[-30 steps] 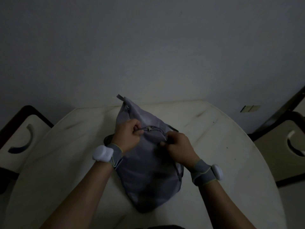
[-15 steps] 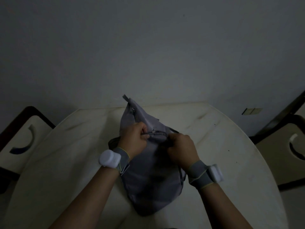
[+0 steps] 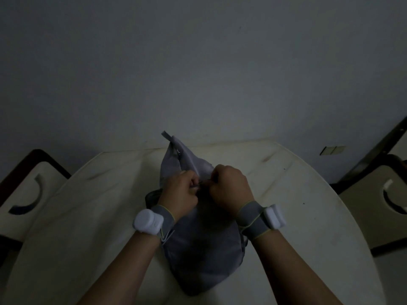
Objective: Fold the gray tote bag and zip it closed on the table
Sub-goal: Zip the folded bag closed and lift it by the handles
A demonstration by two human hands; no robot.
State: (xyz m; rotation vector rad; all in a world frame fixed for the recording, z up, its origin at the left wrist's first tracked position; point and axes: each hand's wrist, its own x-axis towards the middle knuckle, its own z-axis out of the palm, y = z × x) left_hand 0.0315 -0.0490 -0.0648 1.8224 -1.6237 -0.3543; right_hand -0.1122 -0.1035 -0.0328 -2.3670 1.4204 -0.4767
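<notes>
On the bench, centre of view: scene recorded under dim light.
Surroundings: cream bench [image 3: 88, 216] with rounded edge, set against a plain grey wall [image 3: 198, 62]; small dark specks on its right half.
Left side: pale chair [image 3: 24, 194] with dark frame and a curved slot in its back, just beside the bench.
Right side: second pale chair [image 3: 374, 208] of the same pattern; small pale plate [image 3: 332, 150] low on the wall above it.
Obstructions: both hands and forearms cover the middle of the bag; the zipper between the knuckles is largely hidden.
Wrist gear: white device [image 3: 148, 221] on a grey band at the left wrist; white device [image 3: 274, 216] on a grey band at the right wrist.
Gray tote bag [image 3: 204, 256]: lies on the bench, lower body bunched and creased, upper corner raised to a point toward the wall, with a short tab at the tip.
Left hand [image 3: 179, 191]: grip closed, fingers curled and pinching bag fabric at the zipper line.
Right hand [image 3: 230, 187]: grip closed on the bag likewise; knuckles nearly touching the left hand.
Zipper state: cannot tell.
</notes>
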